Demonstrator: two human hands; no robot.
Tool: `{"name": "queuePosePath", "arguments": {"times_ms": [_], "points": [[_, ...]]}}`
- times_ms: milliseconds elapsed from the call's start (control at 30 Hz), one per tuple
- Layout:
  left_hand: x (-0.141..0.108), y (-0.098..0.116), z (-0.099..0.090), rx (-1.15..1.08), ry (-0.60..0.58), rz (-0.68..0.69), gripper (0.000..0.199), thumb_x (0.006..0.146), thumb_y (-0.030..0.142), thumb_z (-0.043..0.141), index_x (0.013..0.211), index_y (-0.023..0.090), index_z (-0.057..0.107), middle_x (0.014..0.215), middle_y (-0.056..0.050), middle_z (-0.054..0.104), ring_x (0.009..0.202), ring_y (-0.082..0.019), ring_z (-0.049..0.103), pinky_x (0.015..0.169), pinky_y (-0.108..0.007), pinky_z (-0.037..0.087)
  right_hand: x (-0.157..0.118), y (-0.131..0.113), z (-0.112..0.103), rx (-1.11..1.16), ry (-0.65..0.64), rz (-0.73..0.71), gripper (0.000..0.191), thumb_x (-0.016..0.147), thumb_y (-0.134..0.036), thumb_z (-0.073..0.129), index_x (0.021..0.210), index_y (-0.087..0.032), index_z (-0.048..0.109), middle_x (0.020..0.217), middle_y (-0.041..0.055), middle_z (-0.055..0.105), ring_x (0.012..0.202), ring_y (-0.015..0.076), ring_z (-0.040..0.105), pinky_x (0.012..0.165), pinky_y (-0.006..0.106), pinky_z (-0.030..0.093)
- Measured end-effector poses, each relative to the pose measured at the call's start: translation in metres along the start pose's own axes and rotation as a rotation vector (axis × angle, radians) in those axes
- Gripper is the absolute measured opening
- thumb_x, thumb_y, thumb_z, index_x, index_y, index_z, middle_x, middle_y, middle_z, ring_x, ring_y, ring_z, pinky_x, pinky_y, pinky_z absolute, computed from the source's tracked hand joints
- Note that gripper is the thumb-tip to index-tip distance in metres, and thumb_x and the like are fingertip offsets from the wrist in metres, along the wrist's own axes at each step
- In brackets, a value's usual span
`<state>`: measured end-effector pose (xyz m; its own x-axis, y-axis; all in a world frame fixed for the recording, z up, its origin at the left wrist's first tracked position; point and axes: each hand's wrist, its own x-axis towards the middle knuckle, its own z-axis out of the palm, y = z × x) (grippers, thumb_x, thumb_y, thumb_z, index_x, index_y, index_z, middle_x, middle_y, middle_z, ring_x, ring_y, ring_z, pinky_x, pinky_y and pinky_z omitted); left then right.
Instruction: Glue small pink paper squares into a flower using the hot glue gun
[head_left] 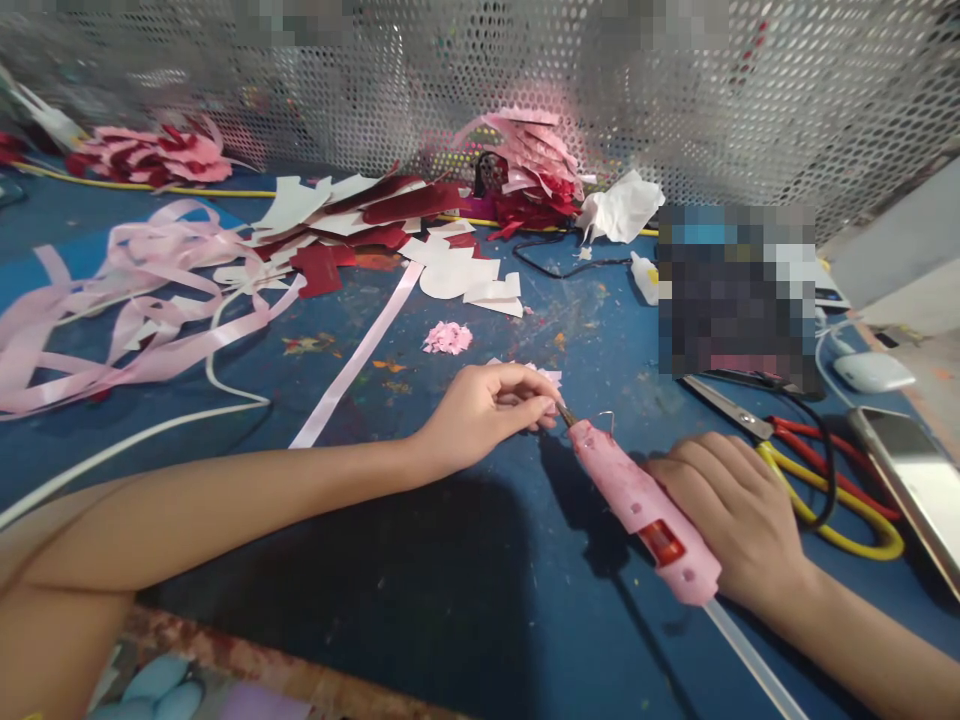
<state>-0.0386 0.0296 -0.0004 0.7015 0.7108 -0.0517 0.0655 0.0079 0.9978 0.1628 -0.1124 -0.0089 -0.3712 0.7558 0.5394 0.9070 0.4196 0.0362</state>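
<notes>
My right hand (727,510) is wrapped round a pink hot glue gun (622,490), with a clear glue stick (750,655) sticking out of its rear end. The gun's metal nozzle points up and left and meets the fingertips of my left hand (495,410). Thumb and fingers of that hand are pinched together; what lies between them is hidden. Just behind these fingers show some pale pink pieces (547,375), and I cannot tell whether they are held or on the table. A small pile of pink petal-like pieces (448,337) lies farther back.
Loops of pink ribbon (157,300) and a white cord (217,350) spread across the left. White and red scraps (352,215) lie at the back, before a perforated metal screen (375,90). On the right are scissors (750,420) with red and yellow handles and a phone (911,470).
</notes>
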Motion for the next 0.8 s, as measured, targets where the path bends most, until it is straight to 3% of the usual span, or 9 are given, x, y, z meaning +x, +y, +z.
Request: {"name": "queuePosePath", "arguments": {"times_ms": [233, 333, 400, 467, 567, 700, 800], "points": [[-0.002, 0.001, 0.001, 0.051, 0.041, 0.001, 0.006, 0.079, 0.016, 0.064, 0.081, 0.013, 0.068, 0.069, -0.001, 0.07, 0.066, -0.01, 0.068, 0.063, -0.016, 0.055, 0.0, 0.005, -0.001, -0.091, -0.019, -0.031, 0.013, 0.089, -0.011, 0.044, 0.082, -0.02, 0.051, 0.064, 0.0039, 0.052, 0.064, 0.0185, 0.043, 0.057, 0.032, 0.03], [-0.003, 0.001, 0.001, 0.053, 0.049, 0.026, 0.005, 0.078, 0.015, 0.065, 0.08, 0.012, 0.069, 0.07, -0.001, 0.07, 0.065, -0.008, 0.068, 0.062, -0.013, 0.054, -0.002, 0.011, 0.001, -0.252, -0.061, 0.102, 0.008, 0.086, -0.017, 0.048, 0.08, -0.02, 0.053, 0.068, 0.0054, 0.054, 0.068, 0.0201, 0.044, 0.059, 0.034, 0.03], [-0.004, 0.001, 0.001, 0.052, 0.053, 0.04, 0.005, 0.078, 0.014, 0.065, 0.079, 0.012, 0.069, 0.07, -0.001, 0.07, 0.065, -0.008, 0.068, 0.062, -0.013, 0.054, -0.004, 0.015, 0.002, -0.332, -0.101, 0.241, 0.011, 0.083, -0.024, 0.051, 0.09, -0.017, 0.056, 0.08, 0.0091, 0.058, 0.077, 0.0243, 0.048, 0.063, 0.036, 0.033], [-0.004, 0.001, 0.001, 0.048, 0.05, 0.049, 0.005, 0.077, 0.013, 0.065, 0.078, 0.012, 0.069, 0.07, -0.002, 0.07, 0.065, -0.009, 0.068, 0.062, -0.013, 0.054, -0.005, 0.017, 0.003, -0.268, -0.109, 0.349, 0.033, 0.078, -0.028, 0.053, 0.107, -0.013, 0.054, 0.099, 0.0142, 0.058, 0.09, 0.0303, 0.05, 0.07, 0.04, 0.038], [-0.006, 0.001, 0.004, 0.033, 0.04, 0.038, 0.005, 0.076, 0.013, 0.065, 0.078, 0.011, 0.07, 0.071, -0.003, 0.071, 0.064, -0.01, 0.069, 0.062, -0.015, 0.055, -0.003, 0.014, 0.001, 0.005, -0.015, 0.359, 0.05, 0.07, -0.018, 0.052, 0.12, -0.014, 0.049, 0.119, 0.0158, 0.051, 0.107, 0.0334, 0.048, 0.084, 0.048, 0.04], [-0.011, 0.002, 0.011, 0.013, -0.014, -0.008, 0.007, 0.074, 0.016, 0.067, 0.078, 0.011, 0.07, 0.068, -0.003, 0.071, 0.064, -0.012, 0.069, 0.06, -0.017, 0.055, 0.004, -0.001, 0.0, 0.16, 0.114, 0.244, 0.039, 0.075, -0.008, 0.053, 0.112, -0.02, 0.053, 0.11, 0.0107, 0.056, 0.103, 0.0262, 0.053, 0.087, 0.044, 0.041], [-0.017, 0.003, 0.018, 0.007, -0.066, -0.049, 0.007, 0.073, 0.017, 0.067, 0.077, 0.012, 0.069, 0.067, -0.003, 0.071, 0.064, -0.013, 0.07, 0.06, -0.017, 0.055, 0.008, -0.011, 0.004, 0.234, 0.089, 0.206, 0.029, 0.081, -0.013, 0.059, 0.108, -0.021, 0.056, 0.103, 0.009, 0.059, 0.098, 0.0236, 0.054, 0.084, 0.042, 0.043]]}}
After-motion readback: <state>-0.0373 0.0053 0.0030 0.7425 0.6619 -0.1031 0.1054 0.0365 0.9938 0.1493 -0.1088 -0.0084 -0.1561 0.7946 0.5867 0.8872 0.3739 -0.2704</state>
